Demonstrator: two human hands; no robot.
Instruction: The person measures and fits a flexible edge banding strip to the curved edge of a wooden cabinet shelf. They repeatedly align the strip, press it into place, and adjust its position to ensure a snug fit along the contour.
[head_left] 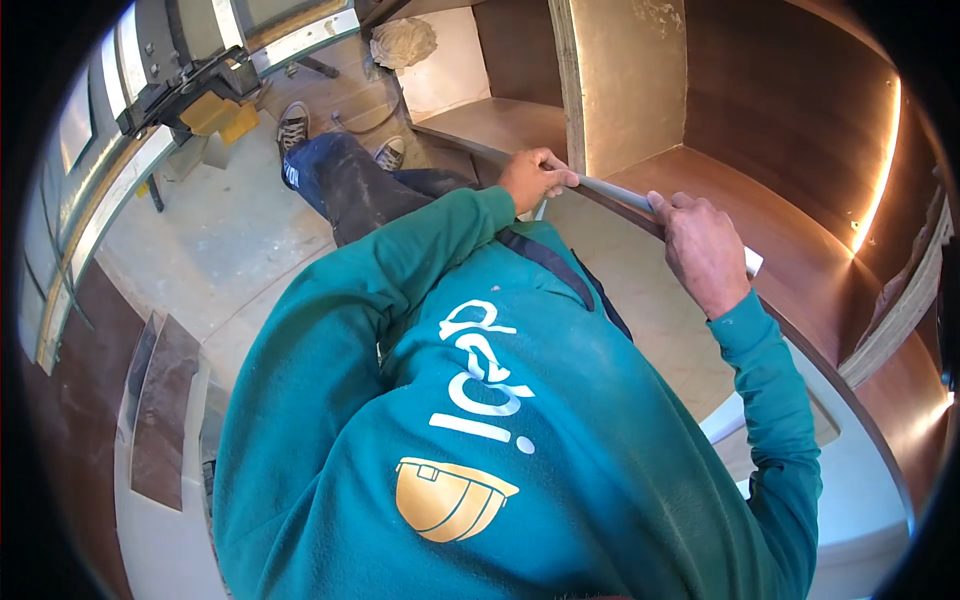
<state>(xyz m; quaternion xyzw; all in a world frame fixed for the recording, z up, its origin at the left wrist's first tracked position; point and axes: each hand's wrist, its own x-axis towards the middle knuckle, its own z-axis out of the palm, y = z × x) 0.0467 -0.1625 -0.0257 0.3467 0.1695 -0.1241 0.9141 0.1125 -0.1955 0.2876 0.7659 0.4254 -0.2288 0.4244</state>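
The left hand pinches a thin grey strip in its fingertips; the right hand wraps its fingers round it, beside a curved-edged brown shelf.

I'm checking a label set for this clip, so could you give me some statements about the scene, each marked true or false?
1. The right hand grips a pale grey strip. True.
2. The left hand hangs free, touching nothing. False: the left hand pinches the pale grey strip.
3. A light strip glows against brown panelling. True.
4. The sweatshirt is red. False: the sweatshirt is teal green.
5. A dark sneaker shows at upper left. True.
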